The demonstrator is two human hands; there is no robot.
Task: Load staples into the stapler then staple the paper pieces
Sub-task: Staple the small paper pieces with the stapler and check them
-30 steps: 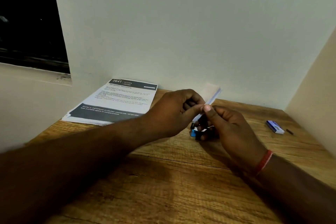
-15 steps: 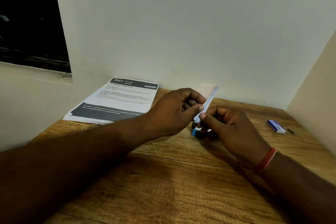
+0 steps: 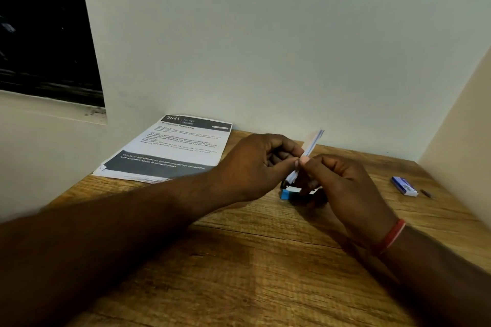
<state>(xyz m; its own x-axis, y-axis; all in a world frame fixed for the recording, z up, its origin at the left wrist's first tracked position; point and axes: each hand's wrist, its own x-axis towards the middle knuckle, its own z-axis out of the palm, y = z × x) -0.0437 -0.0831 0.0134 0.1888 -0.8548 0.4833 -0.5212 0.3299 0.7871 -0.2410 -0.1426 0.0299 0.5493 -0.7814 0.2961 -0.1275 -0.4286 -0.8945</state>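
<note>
Small white paper pieces (image 3: 313, 141) stand on edge, tilted up to the right, pinched between my left hand (image 3: 255, 164) and my right hand (image 3: 342, 186). Their lower end goes down toward a small blue and black stapler (image 3: 288, 192) lying on the wooden table (image 3: 265, 273). My right hand covers most of the stapler, so I cannot tell whether the paper sits in its jaws. A blue and white staple box (image 3: 404, 186) lies to the right, with a short dark staple strip (image 3: 427, 193) beside it.
A stack of printed sheets (image 3: 170, 151) lies at the back left of the table, against the white wall. A second wall closes the right side. A dark window sits at the upper left.
The paper pieces have turned more edge-on and steeper between my fingers. Both hands stay over the stapler, shifted only slightly.
</note>
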